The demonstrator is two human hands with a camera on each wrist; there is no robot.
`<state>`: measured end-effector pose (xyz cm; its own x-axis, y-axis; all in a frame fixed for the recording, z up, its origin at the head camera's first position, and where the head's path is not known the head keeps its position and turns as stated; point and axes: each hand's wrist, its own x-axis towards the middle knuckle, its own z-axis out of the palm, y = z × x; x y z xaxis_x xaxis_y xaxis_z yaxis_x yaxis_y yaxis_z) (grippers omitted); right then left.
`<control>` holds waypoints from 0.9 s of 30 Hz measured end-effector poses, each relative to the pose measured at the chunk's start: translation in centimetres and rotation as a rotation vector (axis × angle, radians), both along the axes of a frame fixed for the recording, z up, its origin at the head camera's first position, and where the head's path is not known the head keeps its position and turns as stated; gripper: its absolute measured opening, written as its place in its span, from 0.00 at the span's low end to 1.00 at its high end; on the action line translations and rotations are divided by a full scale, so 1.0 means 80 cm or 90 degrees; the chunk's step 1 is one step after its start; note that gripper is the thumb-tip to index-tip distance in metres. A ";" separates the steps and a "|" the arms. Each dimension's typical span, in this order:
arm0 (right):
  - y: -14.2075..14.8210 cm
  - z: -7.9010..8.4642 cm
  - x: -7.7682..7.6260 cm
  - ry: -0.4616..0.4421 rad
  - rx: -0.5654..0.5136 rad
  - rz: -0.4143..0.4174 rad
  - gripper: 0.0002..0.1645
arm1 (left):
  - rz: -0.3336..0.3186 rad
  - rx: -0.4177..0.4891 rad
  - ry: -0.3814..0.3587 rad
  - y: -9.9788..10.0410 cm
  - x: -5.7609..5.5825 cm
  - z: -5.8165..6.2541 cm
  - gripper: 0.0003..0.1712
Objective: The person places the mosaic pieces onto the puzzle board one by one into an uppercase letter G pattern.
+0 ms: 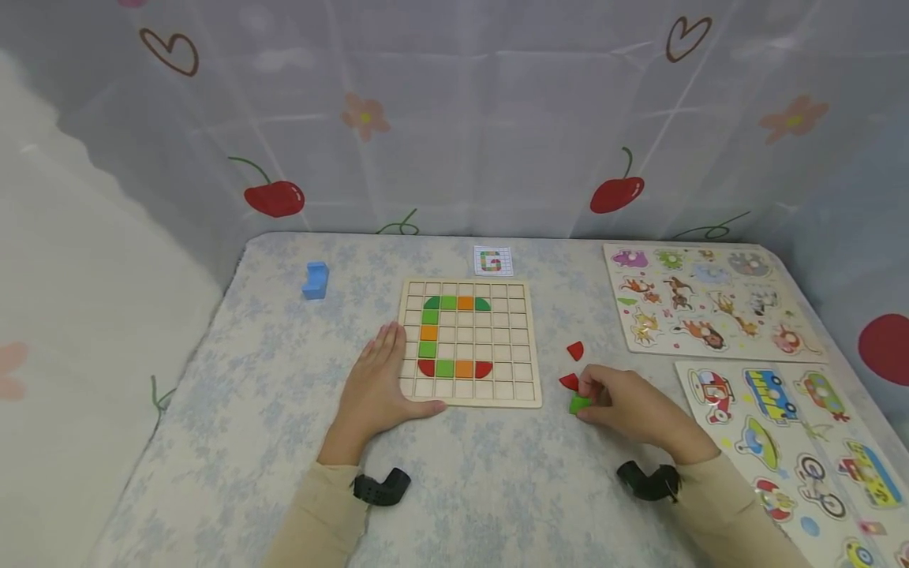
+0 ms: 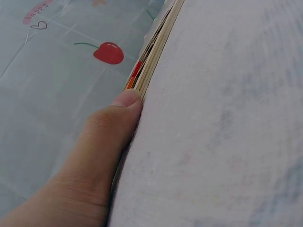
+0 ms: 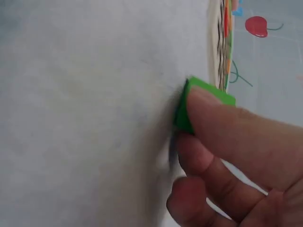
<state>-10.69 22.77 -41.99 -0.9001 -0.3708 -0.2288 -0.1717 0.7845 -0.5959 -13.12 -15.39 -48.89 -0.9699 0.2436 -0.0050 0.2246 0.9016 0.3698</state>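
Note:
A wooden grid board [image 1: 511, 339] lies in the middle of the table. Green, orange and red tiles on it form a C shape. My left hand [image 1: 379, 386] rests against the board's left and front edges, fingers straight and thumb along the front; the left wrist view shows the thumb [image 2: 113, 118] touching the edge. Right of the board, my right hand [image 1: 632, 402] pinches a green square tile [image 1: 578, 404] between thumb and fingers. In the right wrist view the green tile is tilted. Two red quarter-round tiles [image 1: 575, 350] lie close by, one almost touching that hand.
Behind the board lies a small pattern card [image 1: 493, 261] showing a G. A blue block [image 1: 316, 281] sits at the back left. An animal puzzle board [image 1: 618, 315] and a vehicle puzzle board [image 1: 724, 442] cover the right side. A patterned curtain [image 1: 454, 118] hangs behind the table.

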 end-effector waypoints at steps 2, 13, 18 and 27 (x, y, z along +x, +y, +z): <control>-0.004 -0.001 -0.006 -0.008 -0.030 0.001 0.14 | 0.000 0.000 0.000 0.001 0.000 0.000 0.83; -0.085 -0.013 -0.054 0.025 -0.110 -0.045 0.12 | -0.002 0.001 -0.001 -0.001 0.001 0.000 0.82; -0.118 -0.016 -0.065 0.032 -0.123 -0.046 0.12 | 0.001 0.002 -0.001 -0.001 0.001 0.001 0.83; -0.146 -0.024 -0.077 0.053 -0.091 -0.056 0.10 | 0.002 -0.002 0.009 0.000 0.000 -0.001 0.83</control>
